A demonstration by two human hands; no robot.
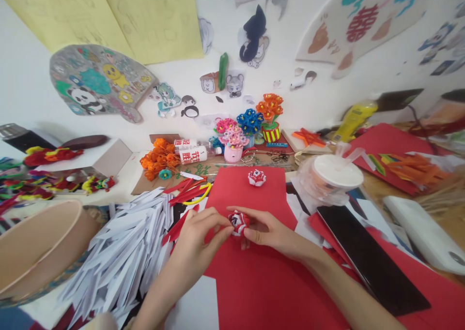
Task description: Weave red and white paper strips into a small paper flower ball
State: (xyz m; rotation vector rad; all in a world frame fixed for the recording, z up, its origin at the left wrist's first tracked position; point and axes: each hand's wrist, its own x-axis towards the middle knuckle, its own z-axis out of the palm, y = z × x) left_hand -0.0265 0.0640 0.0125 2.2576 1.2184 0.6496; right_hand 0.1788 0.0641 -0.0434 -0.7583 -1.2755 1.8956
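1. The paper flower (239, 222) is small and round, built of folded red and white layers. The white shows as petal edges around a red middle.
2. It sits just over the red sheet (261, 281), low in the middle of the view, pinched between both hands.
3. The left hand (198, 233) grips it from 9 o'clock, thumb and fingertips closed on its side. The right hand (267, 231) grasps it from 3 o'clock, fingers curled under and behind it.
4. At 12 o'clock from it, apart on the same sheet, lies a second flower (256, 177) in the same colours.
5. A heap of white paper strips (123, 252) spreads at 8 to 9 o'clock, and red strips (185, 189) lie at 11 o'clock.
6. A black tablet (366, 257) lies at 4 o'clock, and a clear tub (332, 175) with a white lid stands at 2 o'clock.
7. Only the fingertips stand in the way, hiding the flower's flanks.
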